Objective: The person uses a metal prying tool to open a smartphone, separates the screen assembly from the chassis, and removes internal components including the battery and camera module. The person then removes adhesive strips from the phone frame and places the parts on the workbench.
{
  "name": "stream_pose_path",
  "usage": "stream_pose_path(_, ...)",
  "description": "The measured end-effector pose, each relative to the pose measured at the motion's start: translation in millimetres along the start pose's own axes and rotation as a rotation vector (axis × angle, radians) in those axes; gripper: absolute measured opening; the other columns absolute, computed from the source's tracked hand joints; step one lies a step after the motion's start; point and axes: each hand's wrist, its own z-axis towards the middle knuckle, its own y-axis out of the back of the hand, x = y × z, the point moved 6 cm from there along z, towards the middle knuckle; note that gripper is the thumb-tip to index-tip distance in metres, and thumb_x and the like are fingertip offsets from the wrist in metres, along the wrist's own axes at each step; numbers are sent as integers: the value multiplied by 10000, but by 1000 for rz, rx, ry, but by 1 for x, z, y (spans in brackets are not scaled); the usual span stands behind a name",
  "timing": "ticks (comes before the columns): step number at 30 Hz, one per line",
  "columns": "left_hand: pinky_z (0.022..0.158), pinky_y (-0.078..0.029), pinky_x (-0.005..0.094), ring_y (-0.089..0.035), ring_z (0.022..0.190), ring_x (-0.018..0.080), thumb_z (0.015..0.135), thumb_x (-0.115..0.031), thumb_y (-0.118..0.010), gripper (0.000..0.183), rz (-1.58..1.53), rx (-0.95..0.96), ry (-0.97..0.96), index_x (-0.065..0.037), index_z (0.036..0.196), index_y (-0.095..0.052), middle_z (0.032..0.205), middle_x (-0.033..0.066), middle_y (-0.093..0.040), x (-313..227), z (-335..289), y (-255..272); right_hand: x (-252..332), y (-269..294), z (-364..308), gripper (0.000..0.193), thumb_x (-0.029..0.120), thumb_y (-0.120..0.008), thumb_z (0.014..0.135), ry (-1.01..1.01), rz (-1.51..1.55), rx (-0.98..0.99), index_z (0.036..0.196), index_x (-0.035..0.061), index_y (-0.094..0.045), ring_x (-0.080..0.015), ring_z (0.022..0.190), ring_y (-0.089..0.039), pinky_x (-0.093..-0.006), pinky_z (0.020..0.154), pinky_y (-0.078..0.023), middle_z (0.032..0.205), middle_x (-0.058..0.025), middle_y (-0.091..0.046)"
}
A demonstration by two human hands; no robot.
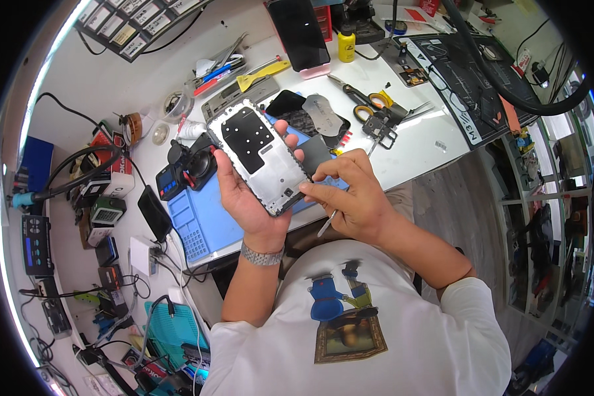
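My left hand (254,214) is wrapped round a silver phone mid-frame (270,177) with a black patch in its upper part, held tilted above the bench. Its thumb lies along the left edge and its fingertips curl over the right edge. At the lower right corner of the frame, my right hand (358,198) pinches with thumb and forefinger. A thin metal tool (326,225) sticks out below that hand, gripped in its fingers; its working tip is hidden. Under the frame lies a blue repair mat (208,221), partly covered.
Beyond the frame lie scissors (360,99), a grey metal plate (325,115) and a yellow scraper (263,76). A phone (298,33) stands upright behind them, beside a yellow bottle (346,45). A black mat (468,86) covers the right side; a thick dark cable (508,96) arches over it.
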Motion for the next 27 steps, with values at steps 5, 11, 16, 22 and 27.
stream_pose_path(5, 1000, -630, 525, -714, 1223, 400, 1164, -627, -351, 743, -16, -34, -2, -66, 1633, -479, 1515, 286, -622, -5, -5, 5, -2, -13, 3, 356, -116, -831, 746, -100, 136, 7, 1016, 113, -788, -287, 1000, -535, -391, 848, -466, 1054, -38, -629)
stream_pose_path(11, 975, -632, 517, -719, 1182, 385, 1162, -625, -350, 744, -27, -47, -22, -64, 1638, -461, 1489, 282, -637, -6, -6, 6, 0, -17, 7, 380, -158, -749, 661, -89, 109, -15, 931, 108, -730, -293, 974, -537, -387, 836, -461, 1020, -44, -609)
stream_pose_path(16, 931, -642, 479, -739, 1123, 325, 1150, -657, -353, 738, 187, -229, -182, -77, 1583, -495, 1408, 236, -692, -12, -12, 8, 13, -19, 1, 378, -90, -742, 625, -18, -58, -88, 935, 126, -713, -312, 1016, -564, -436, 866, -468, 1037, -45, -600)
stream_pose_path(22, 904, -653, 446, -749, 1093, 285, 1145, -687, -340, 730, 243, -268, -192, -96, 1517, -554, 1331, 193, -735, -20, -13, 4, 12, -22, 5, 346, -69, -788, 660, -68, 57, -73, 944, 121, -728, -308, 1008, -552, -432, 866, -471, 1042, -41, -606)
stream_pose_path(27, 891, -653, 461, -749, 1071, 313, 1151, -648, -355, 713, 183, -181, -118, -84, 1540, -553, 1380, 225, -713, -16, -12, 4, 4, -26, 11, 315, -91, -798, 705, -112, 149, 30, 938, 110, -732, -310, 1029, -524, -415, 895, -477, 1056, -44, -606)
